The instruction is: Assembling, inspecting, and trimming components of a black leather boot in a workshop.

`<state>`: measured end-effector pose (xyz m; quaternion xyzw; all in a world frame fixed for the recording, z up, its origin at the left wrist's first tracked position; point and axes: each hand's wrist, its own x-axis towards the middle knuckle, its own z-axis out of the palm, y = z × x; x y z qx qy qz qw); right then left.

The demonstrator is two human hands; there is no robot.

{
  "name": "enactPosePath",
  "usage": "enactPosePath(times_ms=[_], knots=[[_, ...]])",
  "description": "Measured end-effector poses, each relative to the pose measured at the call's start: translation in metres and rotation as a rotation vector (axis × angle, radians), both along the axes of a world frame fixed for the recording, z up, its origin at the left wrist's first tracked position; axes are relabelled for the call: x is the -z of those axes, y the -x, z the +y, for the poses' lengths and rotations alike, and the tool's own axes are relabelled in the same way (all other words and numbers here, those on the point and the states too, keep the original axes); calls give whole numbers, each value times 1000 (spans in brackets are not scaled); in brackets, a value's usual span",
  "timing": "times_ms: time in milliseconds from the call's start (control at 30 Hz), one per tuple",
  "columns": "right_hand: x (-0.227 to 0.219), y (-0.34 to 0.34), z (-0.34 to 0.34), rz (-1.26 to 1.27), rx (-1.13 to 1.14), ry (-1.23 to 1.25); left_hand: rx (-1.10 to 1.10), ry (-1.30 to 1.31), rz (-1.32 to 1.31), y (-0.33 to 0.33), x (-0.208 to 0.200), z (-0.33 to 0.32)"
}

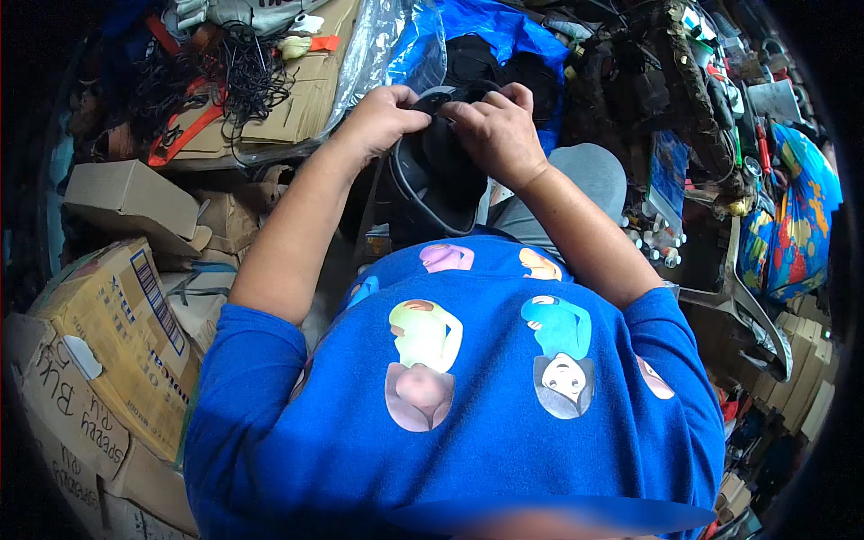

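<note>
In front of my chest is a black, shoe-like item (447,184) with a smooth curved grey edge; its exact kind is unclear. My left hand (385,119) grips the item's upper left rim, thumb and fingers pressed together. At the upper right, my right hand (500,130) pinches the same item, its thumb and fingertips close to the left hand's thumb. What lies between the fingertips is too dark to make out. Just beyond the hands, several dark rounded items (531,81) rest in a blue plastic sheet (513,27).
Cardboard boxes (130,202) stack up on my left. A board at the far left bears tangled black cords (256,76) and an orange strap (193,117). On the right are a colourful bag (796,216), a grey metal frame (747,310) and cluttered small goods. My grey-clad knee (589,175) juts beside the right forearm.
</note>
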<state>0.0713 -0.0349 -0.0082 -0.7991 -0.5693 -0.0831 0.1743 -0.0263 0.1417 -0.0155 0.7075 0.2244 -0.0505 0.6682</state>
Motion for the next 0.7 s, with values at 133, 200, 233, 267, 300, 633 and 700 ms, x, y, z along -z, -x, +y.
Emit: enactPosePath(times_ms=[133,200,233,267,300,633,700], knots=[[-2,-3,-2,-63,-63,-3,77,-179,23,-8,-9,2],[-3,-8,-3,-54,-83,-9,162,-267,20,-12,-13,3],[-3,-11,-4,-43,-98,-16,159,-265,20,-14,-18,2],[-4,-13,-5,-43,-101,-13,207,-349,32,-16,-24,1],[-5,-14,-6,-34,-128,-46,252,-432,45,-17,-29,1],[2,-33,-4,160,-129,-74,432,-138,153,-47,-21,30],[4,-37,-1,198,-151,-70,453,-135,174,-50,-19,33]])
